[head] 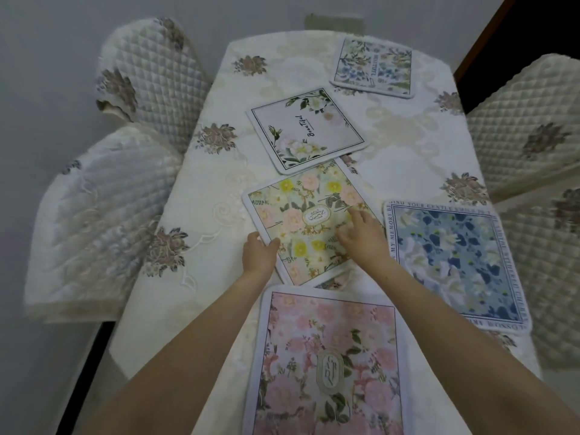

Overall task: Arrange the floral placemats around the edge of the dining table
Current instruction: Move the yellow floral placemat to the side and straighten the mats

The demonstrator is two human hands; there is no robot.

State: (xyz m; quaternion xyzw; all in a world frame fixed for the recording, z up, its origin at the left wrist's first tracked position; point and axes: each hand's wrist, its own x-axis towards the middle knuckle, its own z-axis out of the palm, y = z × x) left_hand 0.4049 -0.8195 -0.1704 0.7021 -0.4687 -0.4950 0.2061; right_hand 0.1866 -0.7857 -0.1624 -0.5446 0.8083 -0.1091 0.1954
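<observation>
Several floral placemats lie on the cream dining table. A yellow-and-pink mat sits tilted in the middle. My left hand grips its near-left edge, thumb on top. My right hand rests flat on its right part, fingers spread. A pink mat lies at the near edge under my arms. A blue mat lies at the right edge. A white mat with the word Beautiful lies tilted beyond the yellow one. A small blue-green mat sits at the far right.
Quilted cream chair covers stand around the table: two chairs on the left and two on the right. The tablecloth carries embroidered brown flowers. A dark doorway shows at the top right.
</observation>
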